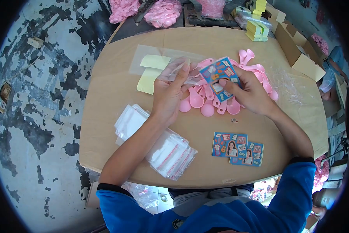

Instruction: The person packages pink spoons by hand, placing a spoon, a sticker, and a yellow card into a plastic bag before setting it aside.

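My left hand (168, 93) is closed on a clear plastic bag (188, 75), pinched between thumb and fingers. A blue printed card (221, 73) is gripped in my right hand (250, 91), the thumb pressed on its face, one end close to the bag. Behind and below both hands spreads a pile of pink plastic measuring spoons (196, 100). Two small stacks of similar blue cards (229, 144) lie nearer to me, one overlapping the other. Under my left forearm are stacks of clear bags (170, 153). Pale yellow paper slips (151, 73) lie beyond my left hand.
Brown paper covers the table (104, 101). Crumpled clear plastic (289, 83) lies to the right of the spoons. At the back right stand yellow paper stacks (257, 31) and an open cardboard box (302, 50). Pink bundles (162, 13) sit beyond the far edge. A person (337, 66) is partly visible at far right.
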